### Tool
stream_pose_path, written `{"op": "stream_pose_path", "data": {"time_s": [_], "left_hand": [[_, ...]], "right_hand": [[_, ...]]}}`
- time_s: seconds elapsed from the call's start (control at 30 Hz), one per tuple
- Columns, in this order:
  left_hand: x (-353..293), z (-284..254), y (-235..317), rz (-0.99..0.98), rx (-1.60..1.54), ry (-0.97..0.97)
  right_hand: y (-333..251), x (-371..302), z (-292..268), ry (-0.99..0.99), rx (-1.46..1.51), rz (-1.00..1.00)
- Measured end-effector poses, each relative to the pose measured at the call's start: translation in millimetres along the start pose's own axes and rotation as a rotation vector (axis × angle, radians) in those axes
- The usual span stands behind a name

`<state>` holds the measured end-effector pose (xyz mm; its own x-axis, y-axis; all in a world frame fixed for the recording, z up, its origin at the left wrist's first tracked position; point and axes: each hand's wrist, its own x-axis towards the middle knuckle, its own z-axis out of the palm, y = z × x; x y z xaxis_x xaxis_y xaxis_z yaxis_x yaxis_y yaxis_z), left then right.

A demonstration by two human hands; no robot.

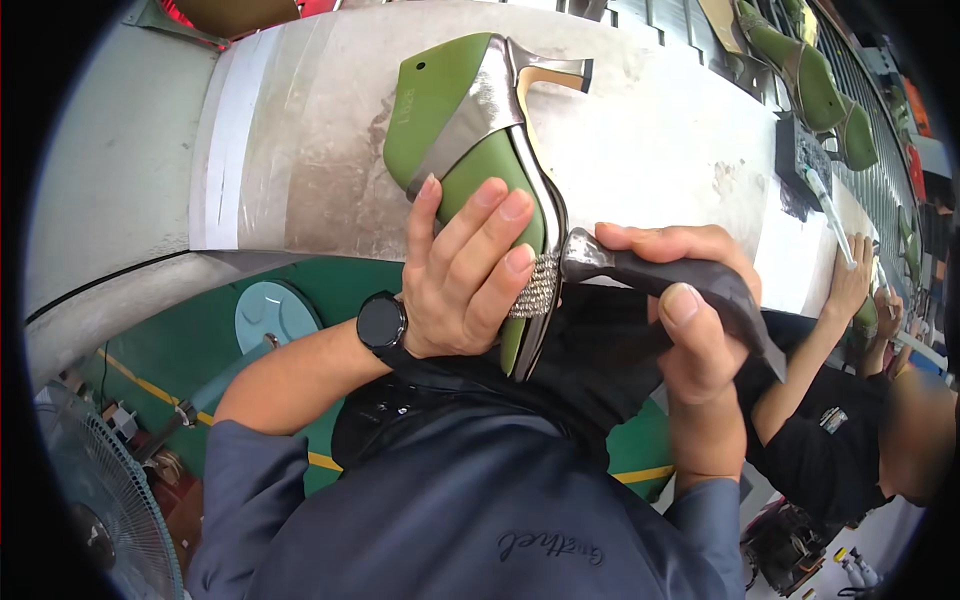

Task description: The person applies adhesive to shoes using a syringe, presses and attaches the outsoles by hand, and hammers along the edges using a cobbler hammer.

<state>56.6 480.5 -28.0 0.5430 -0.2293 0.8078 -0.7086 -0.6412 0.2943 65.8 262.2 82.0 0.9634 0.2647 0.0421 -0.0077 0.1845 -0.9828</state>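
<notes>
A high-heeled shoe (488, 95) with metallic straps sits on a green shoe last (440, 75). It lies on its side, heel up and toe toward me, partly past the table's near edge. My left hand (455, 265) is wrapped over the last near the beaded toe strap (538, 288), holding the shoe. In my right hand (695, 310) is a dark shoemaker's hammer (660, 272). Its rounded, shiny face touches or nearly touches the sole edge beside the beaded strap; its tapered end points to the lower right. The hammer's handle is hidden.
The pale worktable (330, 130) curves across in front of me. At right stand a black block (800, 150) with a brush-like tool (828, 210), and more shoes on green lasts (800, 75). A co-worker (830, 430) works there. A fan (100, 490) and blue stool (275, 315) are at left.
</notes>
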Motion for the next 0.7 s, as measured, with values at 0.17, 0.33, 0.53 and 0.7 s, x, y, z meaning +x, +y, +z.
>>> {"op": "stream_pose_path", "data": {"time_s": [0.17,0.33,0.53,0.7], "left_hand": [[-1,2,1,-0.021,-0.008,0.018],[-3,3,3,-0.025,0.020,0.033],[-1,2,1,-0.004,0.025,0.014],[1,3,3,-0.003,0.031,0.032]], "right_hand": [[-11,20,-6,-0.167,-0.160,-0.007],[-1,-5,-3,-0.155,-0.168,-0.059],[-24,8,12,-0.149,-0.432,-0.224],[-33,4,17,-0.372,-0.598,-0.222]]}}
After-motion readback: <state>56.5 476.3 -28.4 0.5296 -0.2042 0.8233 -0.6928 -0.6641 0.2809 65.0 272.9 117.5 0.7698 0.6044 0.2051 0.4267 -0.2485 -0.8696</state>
